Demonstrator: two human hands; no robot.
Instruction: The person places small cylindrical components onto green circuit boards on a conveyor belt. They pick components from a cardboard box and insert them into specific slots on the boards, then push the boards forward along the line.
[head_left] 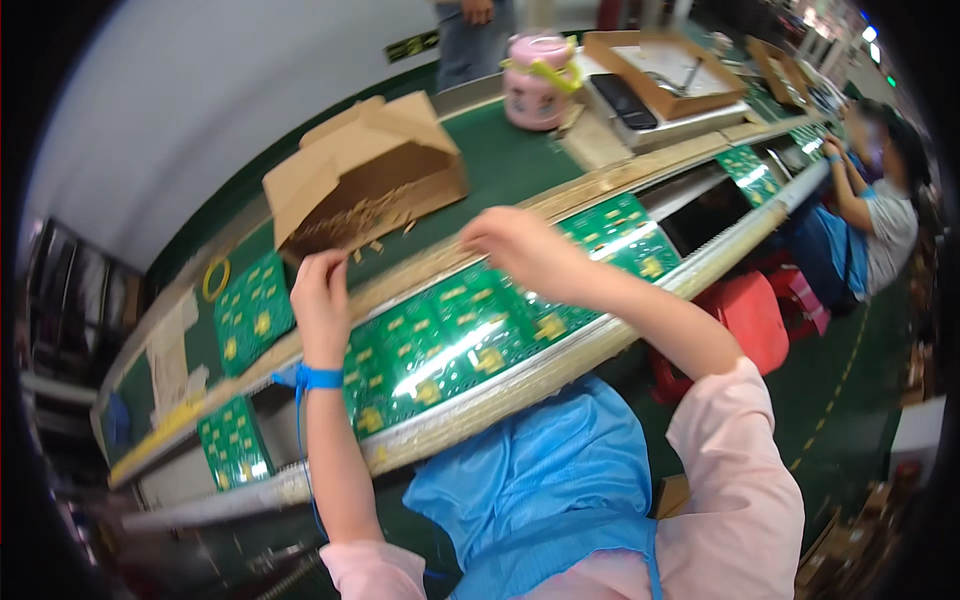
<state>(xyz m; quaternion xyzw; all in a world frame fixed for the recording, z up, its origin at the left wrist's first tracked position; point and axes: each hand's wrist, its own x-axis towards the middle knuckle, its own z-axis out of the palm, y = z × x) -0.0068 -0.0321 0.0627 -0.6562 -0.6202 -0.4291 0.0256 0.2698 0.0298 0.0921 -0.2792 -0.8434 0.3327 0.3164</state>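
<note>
My left hand [322, 300], with a blue band at its wrist, is raised near the front corner of an open cardboard box [365, 160]. Its fingers are drawn together in a pinch; anything between them is too small to make out. Small tan parts [375, 212] lie in the box and spill out before its opening. Above a row of green circuit boards [435, 345] hovers my right hand [525, 255], its thumb and fingers pressed together, their contents likewise unclear. The boards carry several tan and yellowish parts and rest in the rail of the line.
Another green board [255, 310] lies beyond the rail beside a yellow tape ring [216, 279]. Farther right stand a pink jug [540, 85], a black phone-like object [622, 100] and a shallow carton [665, 75]. A co-worker [880, 200] sits down the line, near a red stool [745, 320].
</note>
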